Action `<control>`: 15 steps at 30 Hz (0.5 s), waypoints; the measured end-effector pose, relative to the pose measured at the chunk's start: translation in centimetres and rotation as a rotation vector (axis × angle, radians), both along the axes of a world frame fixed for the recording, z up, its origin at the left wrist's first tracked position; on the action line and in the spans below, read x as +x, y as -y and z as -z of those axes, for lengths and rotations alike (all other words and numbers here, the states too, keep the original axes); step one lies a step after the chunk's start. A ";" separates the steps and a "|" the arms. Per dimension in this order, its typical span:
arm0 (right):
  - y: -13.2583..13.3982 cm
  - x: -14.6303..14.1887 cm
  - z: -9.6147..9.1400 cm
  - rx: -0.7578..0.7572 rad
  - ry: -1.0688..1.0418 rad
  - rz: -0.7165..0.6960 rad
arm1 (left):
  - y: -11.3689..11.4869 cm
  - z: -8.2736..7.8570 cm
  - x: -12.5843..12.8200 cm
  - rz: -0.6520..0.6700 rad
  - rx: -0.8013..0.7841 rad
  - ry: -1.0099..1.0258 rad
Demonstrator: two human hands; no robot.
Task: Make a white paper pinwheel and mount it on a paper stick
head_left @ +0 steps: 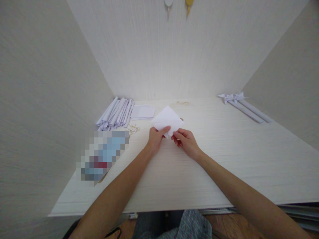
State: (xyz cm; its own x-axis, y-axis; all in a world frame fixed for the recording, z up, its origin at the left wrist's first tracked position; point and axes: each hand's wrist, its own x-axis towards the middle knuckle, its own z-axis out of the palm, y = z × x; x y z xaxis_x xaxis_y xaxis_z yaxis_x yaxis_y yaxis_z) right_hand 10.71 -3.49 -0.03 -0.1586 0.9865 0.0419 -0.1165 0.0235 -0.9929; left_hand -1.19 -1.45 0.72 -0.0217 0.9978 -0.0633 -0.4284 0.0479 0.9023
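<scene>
One white paper sheet [168, 116] is over the table [224, 142], its near part pinched in the grip of my left hand [156, 137] and right hand [186, 141]. A firm left thumb [165, 129] should keep it from skewing; rolled paper sticks [116, 114] lie well left.

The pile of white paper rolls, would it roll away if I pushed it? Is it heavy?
The paper rolls would probably feel light, since they look like rolled-up paper. One alone might roll, being long and roundish. Pushed as a heap, they may slide or tumble instead, because they lie piled on one another.
</scene>
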 end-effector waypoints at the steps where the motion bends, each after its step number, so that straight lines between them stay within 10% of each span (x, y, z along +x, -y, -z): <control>1: 0.0 0.0 0.0 0.004 0.004 0.001 | 0.0 0.0 0.0 0.001 0.000 0.000; 15: 0.2 -0.1 -0.5 0.003 0.038 -0.013 | -0.2 0.2 0.0 -0.004 0.001 -0.010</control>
State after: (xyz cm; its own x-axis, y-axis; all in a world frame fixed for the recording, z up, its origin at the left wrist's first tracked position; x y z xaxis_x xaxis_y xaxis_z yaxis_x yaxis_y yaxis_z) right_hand 10.62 -3.70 0.44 -0.1729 0.9842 0.0389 -0.0794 0.0254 -0.9965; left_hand -1.18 -1.22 0.50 -0.0264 0.9977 -0.0625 -0.4200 0.0457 0.9064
